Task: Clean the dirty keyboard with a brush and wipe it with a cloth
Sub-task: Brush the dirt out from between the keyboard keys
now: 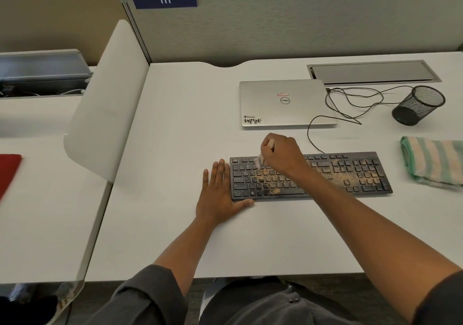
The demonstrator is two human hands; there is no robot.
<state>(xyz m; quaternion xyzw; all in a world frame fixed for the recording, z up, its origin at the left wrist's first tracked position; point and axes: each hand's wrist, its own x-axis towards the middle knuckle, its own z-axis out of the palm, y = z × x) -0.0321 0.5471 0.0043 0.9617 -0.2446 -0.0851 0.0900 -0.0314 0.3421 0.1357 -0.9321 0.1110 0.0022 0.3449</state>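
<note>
White cubicle desk [175,129], grey partition behind, placard "111" above.

Keyboard [350,174]: black, full-size, wired, lying flat near the desk's front edge; sandy grit is scattered over its middle keys and toward its number pad. Likely light and rigid, prone to sliding on the smooth top, so it wants bracing at an end or edge rather than lifting. Keycaps look shallow and could catch bristles; light strokes seem advisable.

Brush [260,160]: small, pale, blurred; its bristle end meets the upper left key rows. Probably stiff handle, soft bristles, best held near the ferrule.

Right hand [281,153]: fingers curled around the brush handle, wrist bent down, forearm crossing the keyboard diagonally from its front right.

Left hand [218,191]: flat on the desk, fingers straight and together, touching the keyboard's left end, thumb tip along its front edge, apparently steadying it.

Striped cloth [431,161]: green and white, folded, soft, right of the keyboard, untouched.

Dell laptop [285,102]: closed, behind the keyboard.

Mesh pen cup [418,105]: black, behind the keyboard's right end, near the cable loops.
</note>
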